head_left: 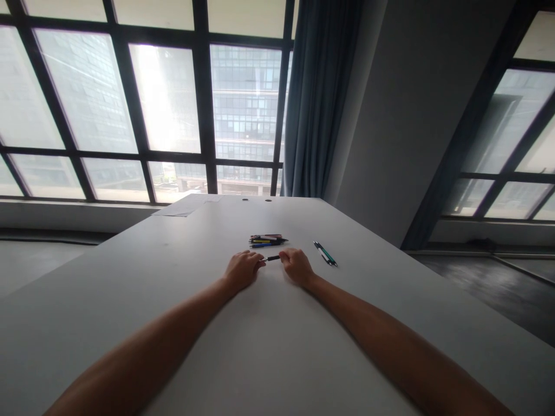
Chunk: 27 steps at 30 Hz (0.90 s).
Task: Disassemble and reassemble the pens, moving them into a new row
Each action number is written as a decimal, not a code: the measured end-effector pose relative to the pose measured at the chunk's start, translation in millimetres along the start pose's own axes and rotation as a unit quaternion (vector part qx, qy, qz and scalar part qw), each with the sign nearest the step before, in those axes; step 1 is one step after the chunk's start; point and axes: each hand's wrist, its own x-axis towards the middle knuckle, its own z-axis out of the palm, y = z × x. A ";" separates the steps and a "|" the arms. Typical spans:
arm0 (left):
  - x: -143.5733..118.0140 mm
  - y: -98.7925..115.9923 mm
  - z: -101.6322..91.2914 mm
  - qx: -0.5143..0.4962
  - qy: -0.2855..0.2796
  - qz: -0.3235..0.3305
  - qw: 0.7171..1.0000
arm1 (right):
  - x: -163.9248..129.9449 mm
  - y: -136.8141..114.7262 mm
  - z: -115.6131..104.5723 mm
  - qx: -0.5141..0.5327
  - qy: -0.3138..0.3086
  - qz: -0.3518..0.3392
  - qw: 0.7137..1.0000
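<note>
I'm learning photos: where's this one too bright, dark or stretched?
Head view: glare whitens the black-framed glass windows; head view: the grey wall is shadowed; head view: the bare left forearm looks stretched, and the slim black-and-silver pen looks tiny.

Office-type room, I reckon
Black-framed glass window wall (pixel 203 98) upper left, pale multi-storey building (pixel 246 110) outside, long white table (pixel 260 346) lower centre.

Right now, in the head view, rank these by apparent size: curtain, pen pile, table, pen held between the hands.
1. Table
2. Curtain
3. Pen pile
4. Held pen, judged by its visible part; its ends are covered.
</note>
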 end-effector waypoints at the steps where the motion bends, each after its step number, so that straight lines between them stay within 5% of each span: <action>1: -0.1 -0.1 0.4 -0.005 0.004 0.000 1.000 | -0.4 -2.2 -1.9 -0.021 0.017 -0.019 0.999; 4: -0.6 -0.6 3.0 -0.029 0.017 0.011 0.999 | -2.6 -10.9 -7.7 -0.051 0.034 -0.139 0.988; 8: -1.1 -0.2 5.3 -0.079 0.026 0.052 0.995 | -5.3 -19.1 -6.4 0.008 -0.024 -0.243 0.970; 13: -1.2 1.6 5.0 -0.103 0.028 0.056 0.993 | -5.0 -16.0 2.5 0.050 -0.037 -0.228 0.972; 21: -1.0 1.5 9.8 -0.121 0.034 0.027 0.992 | -3.2 -13.5 0.0 -0.085 -0.030 -0.137 0.986; 27: -0.7 -2.1 13.1 -0.146 0.026 0.069 0.987 | -4.9 -11.7 -4.3 -0.022 -0.055 -0.216 0.975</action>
